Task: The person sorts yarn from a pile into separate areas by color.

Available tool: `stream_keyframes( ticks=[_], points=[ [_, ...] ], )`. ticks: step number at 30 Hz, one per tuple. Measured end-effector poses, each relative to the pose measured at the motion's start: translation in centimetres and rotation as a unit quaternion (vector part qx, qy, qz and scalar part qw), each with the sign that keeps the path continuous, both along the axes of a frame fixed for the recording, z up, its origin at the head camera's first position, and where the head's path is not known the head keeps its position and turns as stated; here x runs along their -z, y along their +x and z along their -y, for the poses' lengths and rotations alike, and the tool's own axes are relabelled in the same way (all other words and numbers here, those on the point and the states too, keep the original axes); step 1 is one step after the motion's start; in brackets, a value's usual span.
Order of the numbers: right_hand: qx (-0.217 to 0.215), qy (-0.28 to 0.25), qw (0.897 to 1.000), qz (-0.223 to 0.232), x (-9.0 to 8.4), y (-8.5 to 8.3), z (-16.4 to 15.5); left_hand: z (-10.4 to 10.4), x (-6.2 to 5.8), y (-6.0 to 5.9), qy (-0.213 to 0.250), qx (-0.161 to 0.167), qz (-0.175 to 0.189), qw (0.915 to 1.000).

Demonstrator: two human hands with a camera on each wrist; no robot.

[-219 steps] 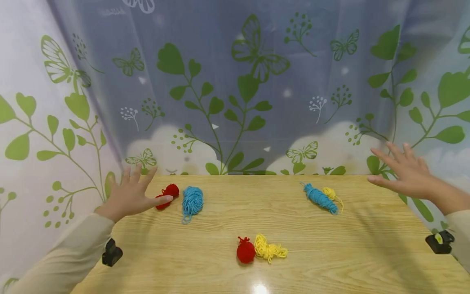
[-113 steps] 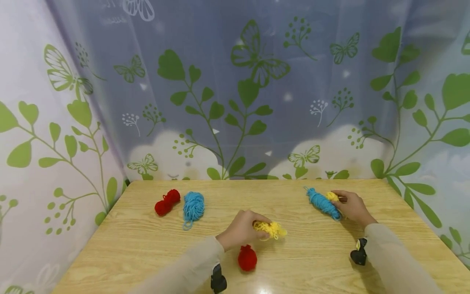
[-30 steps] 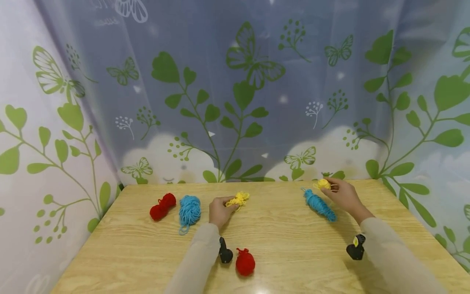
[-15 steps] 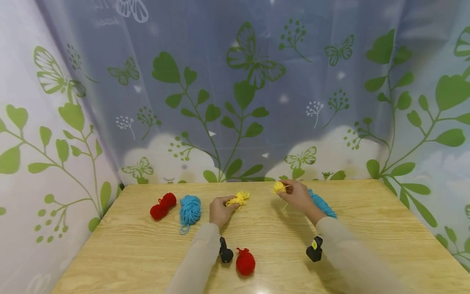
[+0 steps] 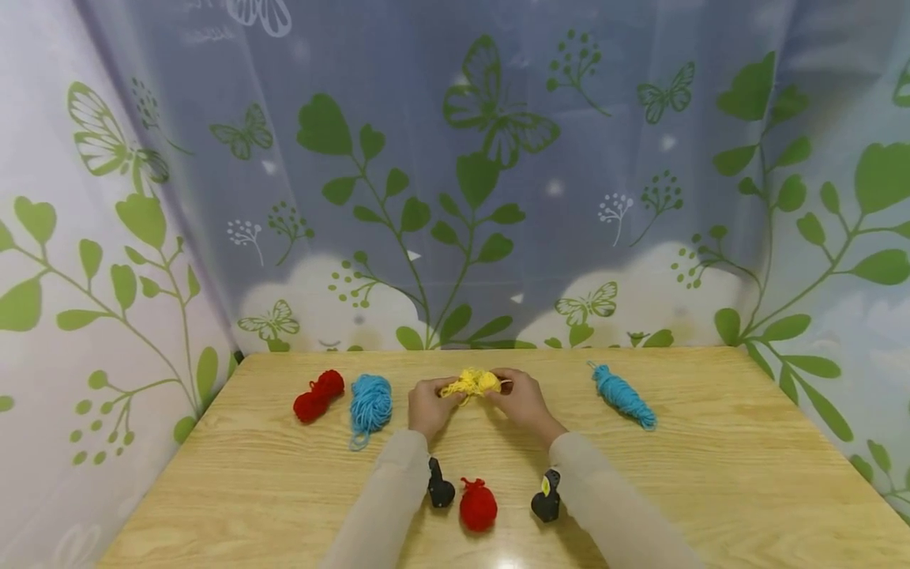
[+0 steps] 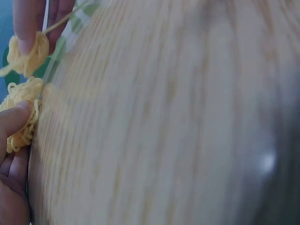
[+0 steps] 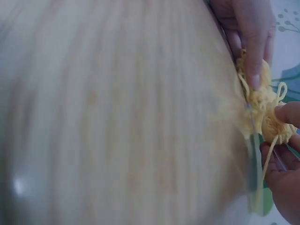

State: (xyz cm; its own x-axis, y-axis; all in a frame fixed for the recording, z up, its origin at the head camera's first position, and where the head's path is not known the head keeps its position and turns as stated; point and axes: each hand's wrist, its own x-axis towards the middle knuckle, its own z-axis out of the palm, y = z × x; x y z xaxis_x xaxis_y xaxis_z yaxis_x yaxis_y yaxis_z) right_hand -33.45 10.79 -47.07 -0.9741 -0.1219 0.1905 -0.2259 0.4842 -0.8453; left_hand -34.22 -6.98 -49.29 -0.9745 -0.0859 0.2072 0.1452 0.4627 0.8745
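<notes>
Near the table's back middle, my left hand (image 5: 430,407) pinches a loose, loopy yellow yarn bundle (image 5: 462,385) between thumb and fingers. From the other side my right hand (image 5: 522,401) pinches a small wound yellow yarn ball (image 5: 488,382). In the head view the two yellow pieces meet side by side. The left wrist view has the yarn ball (image 6: 29,54) just beyond the bundle (image 6: 23,110), a strand trailing from it. Seen from the right wrist, the bundle (image 7: 258,93) lies against the ball (image 7: 276,126). Fingers cover part of both.
A red yarn ball (image 5: 479,506) lies between my forearms. To the left are a red yarn bundle (image 5: 318,396) and a blue yarn skein (image 5: 371,405). A twisted blue yarn skein (image 5: 623,397) lies at the right. A printed curtain (image 5: 498,237) hangs behind the wooden table (image 5: 711,474).
My right hand has lifted the yellow ball from beside the right blue skein and carried it left to the yellow bundle. Earlier, my left hand moved that bundle from the front to the back.
</notes>
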Motion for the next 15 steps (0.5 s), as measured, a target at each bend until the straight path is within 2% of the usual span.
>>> stream_keyframes(
  ticks=[8, 15],
  points=[
    [-0.006, -0.001, 1.000, -0.006, 0.6, 0.4, 1.1, 0.2, 0.1, -0.1, -0.007, 0.010, 0.002, 0.9999],
    [-0.003, -0.004, 1.000, -0.011, 1.0, 0.3, 1.3, 0.7, 0.2, 0.0, -0.008, 0.043, -0.015, 0.9990]
  ],
)
